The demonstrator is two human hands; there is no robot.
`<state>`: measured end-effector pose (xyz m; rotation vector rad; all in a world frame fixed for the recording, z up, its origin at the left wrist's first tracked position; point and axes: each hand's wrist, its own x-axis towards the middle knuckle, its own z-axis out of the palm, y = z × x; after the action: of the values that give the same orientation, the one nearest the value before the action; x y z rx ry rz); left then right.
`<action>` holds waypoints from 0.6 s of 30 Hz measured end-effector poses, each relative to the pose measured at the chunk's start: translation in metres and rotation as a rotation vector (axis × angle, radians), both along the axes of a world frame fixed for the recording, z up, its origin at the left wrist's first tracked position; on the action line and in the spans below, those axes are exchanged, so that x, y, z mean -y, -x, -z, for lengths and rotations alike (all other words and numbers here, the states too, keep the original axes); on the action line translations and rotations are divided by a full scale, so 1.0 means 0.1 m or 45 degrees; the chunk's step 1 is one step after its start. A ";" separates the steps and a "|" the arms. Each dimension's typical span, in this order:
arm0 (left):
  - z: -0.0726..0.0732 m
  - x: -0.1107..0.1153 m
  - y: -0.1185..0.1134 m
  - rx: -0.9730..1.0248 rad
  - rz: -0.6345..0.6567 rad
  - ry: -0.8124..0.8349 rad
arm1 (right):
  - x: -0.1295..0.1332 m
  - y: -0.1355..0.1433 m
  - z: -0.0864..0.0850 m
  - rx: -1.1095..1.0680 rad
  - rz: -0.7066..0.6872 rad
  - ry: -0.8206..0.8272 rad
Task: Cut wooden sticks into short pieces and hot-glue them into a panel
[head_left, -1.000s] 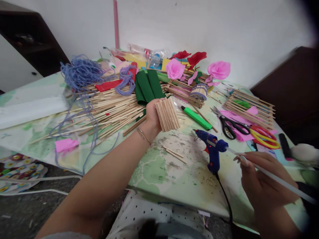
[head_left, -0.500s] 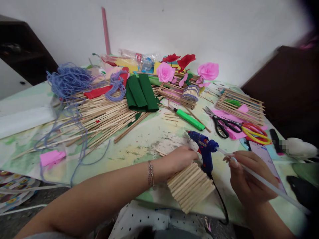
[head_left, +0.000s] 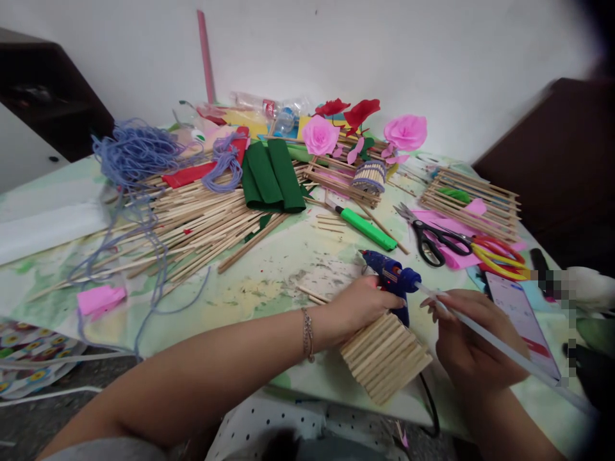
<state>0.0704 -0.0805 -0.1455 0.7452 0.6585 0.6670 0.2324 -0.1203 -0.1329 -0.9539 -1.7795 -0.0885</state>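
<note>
My left hand (head_left: 368, 304) is closed around the handle of a blue glue gun (head_left: 384, 269), whose nozzle points up and left. A small panel of wooden sticks (head_left: 384, 358) lies right under that hand; whether some fingers also hold it is hidden. My right hand (head_left: 480, 333) pinches a long translucent glue stick (head_left: 509, 346). The stick's front end sits at the back of the glue gun, and its tail runs down to the right. The gun's black cord (head_left: 430, 403) hangs near the table edge.
Behind the gun lie a green utility knife (head_left: 368, 229) and black scissors (head_left: 439, 240). A phone (head_left: 523, 320) is at right. Loose wooden sticks (head_left: 192, 230), purple yarn (head_left: 137, 150) and folded green paper (head_left: 273, 176) spread leftward. Pink paper flowers (head_left: 321, 134) stand at the back.
My left hand has moved right and closed on the glue gun's handle. The stick panel has shifted right along with it. My right hand still holds the glue stick at the gun's rear.
</note>
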 end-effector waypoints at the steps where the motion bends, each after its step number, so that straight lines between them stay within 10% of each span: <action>1: 0.01 0.00 -0.01 -0.008 -0.013 -0.017 | -0.01 0.01 -0.01 0.001 -0.015 -0.043; 18: 0.02 0.03 -0.06 -0.084 0.008 -0.074 | 0.00 0.26 -0.14 -0.362 0.307 0.098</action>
<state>0.0766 -0.0832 -0.1477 0.8252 0.6991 0.6604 0.2069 -0.1205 -0.1192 -1.1733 -1.4115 -0.0350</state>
